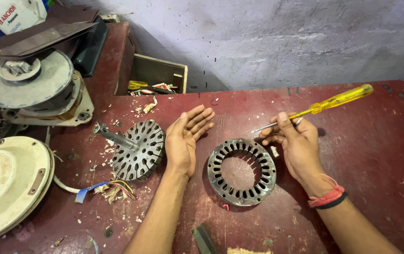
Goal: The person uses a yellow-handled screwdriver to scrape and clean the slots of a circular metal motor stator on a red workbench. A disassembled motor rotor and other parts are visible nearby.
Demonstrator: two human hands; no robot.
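My left hand (185,137) lies open with its palm turned up on the dark red table (352,155), holding nothing, between a slotted metal disc on a shaft (137,149) and a slotted metal ring (242,171). My right hand (296,143) is just right of the ring and grips a screwdriver (326,104) with a clear yellow handle. The handle points up to the right, the metal tip to the left near my fingers. A red and black band sits on my right wrist.
A cream round motor cover (9,183) and a grey motor housing (32,84) stand at the left. Coloured wires (110,186) and scraps litter the table by the disc. A wooden box (157,75) is at the back, a dark flat tool (204,240) at the front edge.
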